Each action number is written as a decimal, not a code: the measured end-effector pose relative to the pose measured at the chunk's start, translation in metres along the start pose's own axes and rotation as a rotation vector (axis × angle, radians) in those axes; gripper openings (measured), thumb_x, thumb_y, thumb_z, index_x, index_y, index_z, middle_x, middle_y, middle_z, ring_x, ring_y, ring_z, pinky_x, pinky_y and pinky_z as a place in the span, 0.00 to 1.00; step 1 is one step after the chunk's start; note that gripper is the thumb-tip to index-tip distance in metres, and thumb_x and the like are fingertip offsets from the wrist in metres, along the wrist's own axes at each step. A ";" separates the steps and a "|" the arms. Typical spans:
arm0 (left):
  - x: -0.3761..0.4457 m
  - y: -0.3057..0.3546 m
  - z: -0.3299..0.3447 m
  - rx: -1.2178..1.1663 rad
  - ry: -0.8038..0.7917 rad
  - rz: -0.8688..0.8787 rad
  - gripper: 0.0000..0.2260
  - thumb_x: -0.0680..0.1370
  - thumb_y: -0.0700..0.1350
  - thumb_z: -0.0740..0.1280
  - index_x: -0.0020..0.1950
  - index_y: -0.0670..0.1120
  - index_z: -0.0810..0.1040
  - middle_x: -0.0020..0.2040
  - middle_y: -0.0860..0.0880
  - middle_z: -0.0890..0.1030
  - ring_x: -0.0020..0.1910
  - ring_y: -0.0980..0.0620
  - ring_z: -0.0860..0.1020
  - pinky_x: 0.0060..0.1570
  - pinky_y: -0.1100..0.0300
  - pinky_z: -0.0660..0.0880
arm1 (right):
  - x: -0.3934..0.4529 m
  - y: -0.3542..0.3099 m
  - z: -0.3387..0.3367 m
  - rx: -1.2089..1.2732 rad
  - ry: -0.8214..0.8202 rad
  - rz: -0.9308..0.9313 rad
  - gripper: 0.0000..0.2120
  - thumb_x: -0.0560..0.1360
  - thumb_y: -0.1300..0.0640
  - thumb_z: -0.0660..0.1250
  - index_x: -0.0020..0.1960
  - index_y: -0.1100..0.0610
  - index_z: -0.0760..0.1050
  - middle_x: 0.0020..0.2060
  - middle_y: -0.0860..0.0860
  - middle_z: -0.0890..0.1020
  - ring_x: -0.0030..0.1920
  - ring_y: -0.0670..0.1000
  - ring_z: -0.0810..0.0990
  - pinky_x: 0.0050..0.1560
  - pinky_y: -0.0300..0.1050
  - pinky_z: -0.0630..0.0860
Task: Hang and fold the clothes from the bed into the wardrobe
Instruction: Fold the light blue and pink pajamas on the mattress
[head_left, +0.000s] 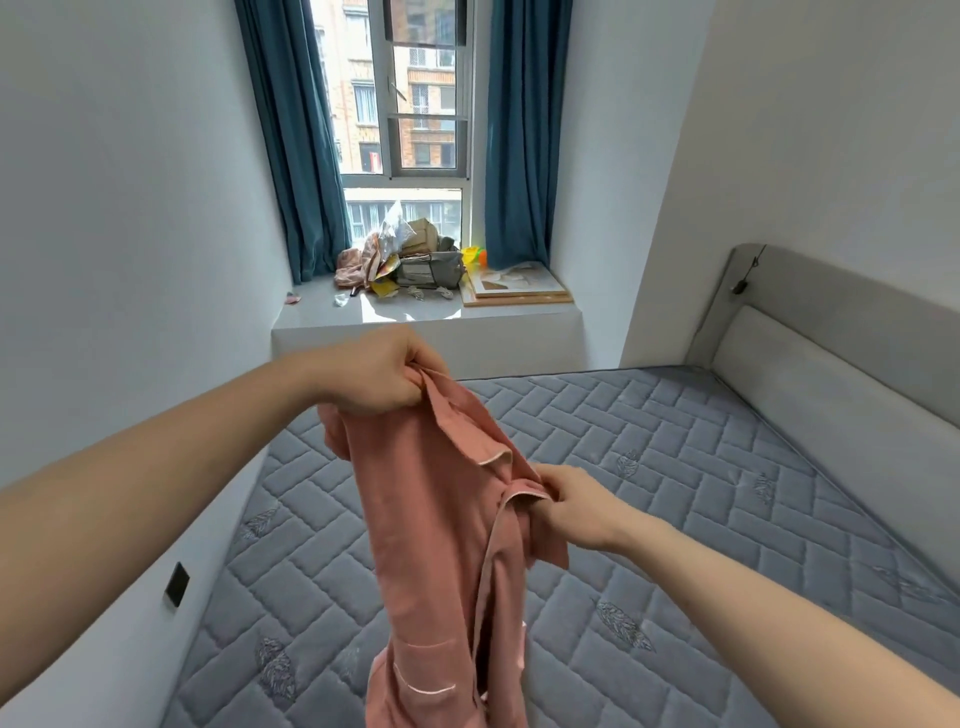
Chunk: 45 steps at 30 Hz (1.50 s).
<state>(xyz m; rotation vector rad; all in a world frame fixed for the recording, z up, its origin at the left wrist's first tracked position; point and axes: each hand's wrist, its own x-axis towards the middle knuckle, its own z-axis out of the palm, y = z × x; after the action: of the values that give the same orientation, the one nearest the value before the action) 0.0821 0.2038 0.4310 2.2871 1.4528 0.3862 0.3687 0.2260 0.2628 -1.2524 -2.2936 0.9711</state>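
A salmon-pink shirt (431, 530) with pale piping hangs in the air above the bed (675, 493), a bare grey quilted mattress. My left hand (374, 374) grips the shirt's top edge, held high. My right hand (576, 504) is lower and to the right, and pinches the piped collar edge. The shirt's lower part drops out of the frame at the bottom. No wardrobe is in view.
A grey padded headboard (831, 353) runs along the right wall. The window ledge (415, 312) beyond the bed holds a pile of bags, boxes and a flat board. Blue curtains (291, 130) frame the window. A white wall with a black socket (177, 584) borders the bed's left side.
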 end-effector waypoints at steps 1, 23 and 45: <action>-0.004 -0.013 0.003 0.041 0.011 -0.047 0.18 0.76 0.36 0.66 0.52 0.56 0.88 0.45 0.62 0.87 0.47 0.61 0.83 0.54 0.55 0.80 | -0.005 0.006 -0.004 -0.045 0.004 0.040 0.11 0.75 0.58 0.59 0.42 0.45 0.77 0.37 0.43 0.84 0.37 0.42 0.82 0.41 0.48 0.80; 0.002 -0.177 0.154 0.132 -0.119 -0.624 0.11 0.84 0.53 0.63 0.51 0.49 0.82 0.50 0.43 0.86 0.40 0.44 0.86 0.36 0.55 0.81 | 0.013 0.115 -0.016 -0.676 -0.274 0.688 0.17 0.74 0.58 0.59 0.57 0.51 0.81 0.62 0.54 0.83 0.61 0.56 0.83 0.57 0.47 0.79; 0.141 -0.087 -0.147 0.020 0.998 -0.270 0.12 0.80 0.36 0.58 0.55 0.47 0.79 0.48 0.49 0.79 0.49 0.44 0.77 0.50 0.55 0.71 | 0.187 -0.045 -0.272 -0.288 0.793 -0.009 0.21 0.69 0.73 0.58 0.50 0.55 0.82 0.47 0.56 0.82 0.47 0.57 0.78 0.42 0.44 0.71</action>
<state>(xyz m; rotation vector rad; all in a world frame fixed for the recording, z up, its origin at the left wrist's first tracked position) 0.0086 0.3922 0.5224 1.9010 2.1442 1.5716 0.3997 0.4750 0.4827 -1.4001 -1.8142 0.0719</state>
